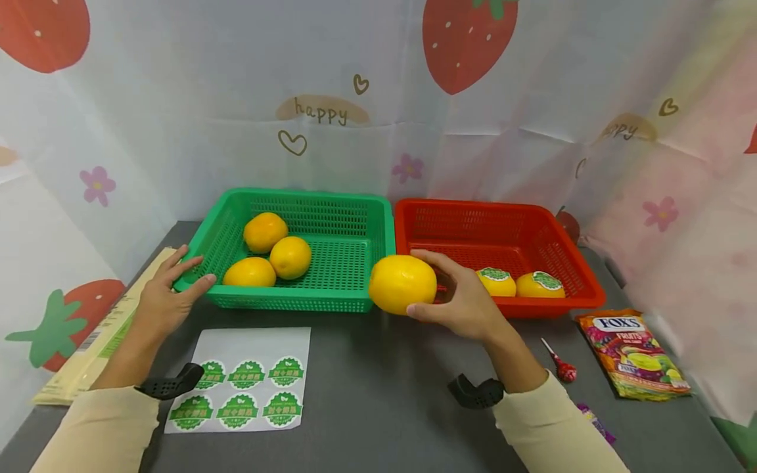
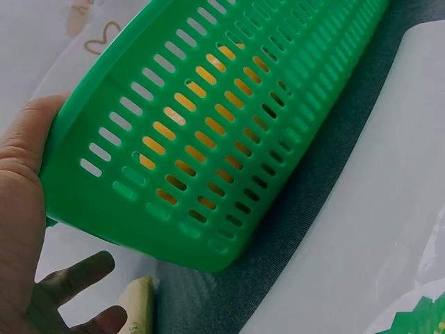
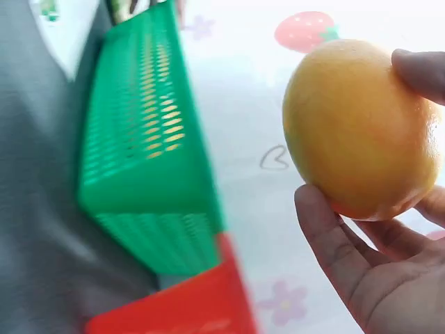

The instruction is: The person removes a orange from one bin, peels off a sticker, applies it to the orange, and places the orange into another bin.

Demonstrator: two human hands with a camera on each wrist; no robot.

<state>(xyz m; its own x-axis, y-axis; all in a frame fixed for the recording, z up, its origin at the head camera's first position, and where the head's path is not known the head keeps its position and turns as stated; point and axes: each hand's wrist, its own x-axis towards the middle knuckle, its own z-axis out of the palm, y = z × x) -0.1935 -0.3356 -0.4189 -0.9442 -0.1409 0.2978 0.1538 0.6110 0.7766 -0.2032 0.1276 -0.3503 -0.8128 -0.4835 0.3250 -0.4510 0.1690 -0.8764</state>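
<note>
Right hand (image 1: 467,305) has its fingers and thumb curled round a yellow citrus fruit (image 1: 403,284), lifted just in front of the seam between the two baskets. It looks firm, fairly weighty and smooth-skinned, so a wide cradle round its middle seems the safe hold; a fingertip pinch could slip. Left hand (image 1: 168,295) lies spread, fingers straight, against the near-left corner of the green basket (image 1: 355,203). That basket, at eleven o'clock from the fruit, holds three plain oranges (image 1: 266,253). At two o'clock, the red basket (image 1: 556,226) holds two oranges wearing green stickers (image 1: 520,282). At seven o'clock, a sticker sheet (image 1: 245,381) lies on the table.
</note>
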